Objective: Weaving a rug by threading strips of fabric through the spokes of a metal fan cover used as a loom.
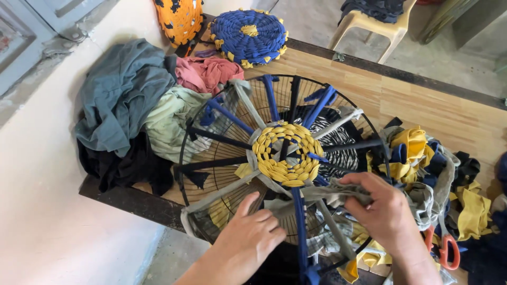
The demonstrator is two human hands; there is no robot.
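Observation:
A round black wire frame (186, 138) lies on the wooden table (422, 100), with blue, black and grey fabric strips stretched across it like spokes. At its middle is a woven yellow fabric disc (288, 154). My right hand (383, 208) grips a grey fabric strip (327, 194) just below and right of the disc. My left hand (251, 237) rests on the frame's near part, its fingers spread over the spokes and holding nothing.
A pile of grey, green, pink and black clothes (132, 105) sits at the left. Yellow, blue and grey fabric scraps (422, 158) lie at the right with orange-handled scissors (448, 248). A finished blue and yellow round mat (248, 34) and a plastic chair (375, 26) are beyond.

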